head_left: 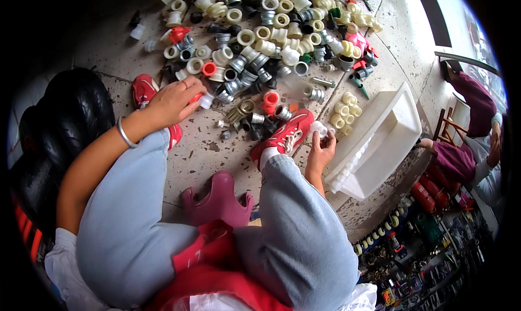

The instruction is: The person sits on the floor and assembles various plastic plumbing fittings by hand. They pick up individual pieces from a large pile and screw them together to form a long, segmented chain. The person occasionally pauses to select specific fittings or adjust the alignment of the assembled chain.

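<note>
My left hand point(176, 100), with a silver bangle at the wrist, reaches to the near left edge of a pile of pipe fittings point(247, 37). Its fingers curl down around a small white plastic fitting point(206, 101), and a bit of red shows beside them; the grip is partly hidden. Beside my right shoe, my right hand point(321, 153) pinches another white plastic fitting point(318, 128) between thumb and fingers. Cream round fittings point(345, 111) sit grouped just beyond it. Red fittings point(271, 98) and grey metal ones lie between my shoes.
A white plastic bin point(374, 164) stands tilted at my right. Below my knees is a pink plastic stool point(220, 200). Black tyres point(81, 105) stack at the left. At the far right a person point(472, 148) sits near shelves of small goods point(418, 256).
</note>
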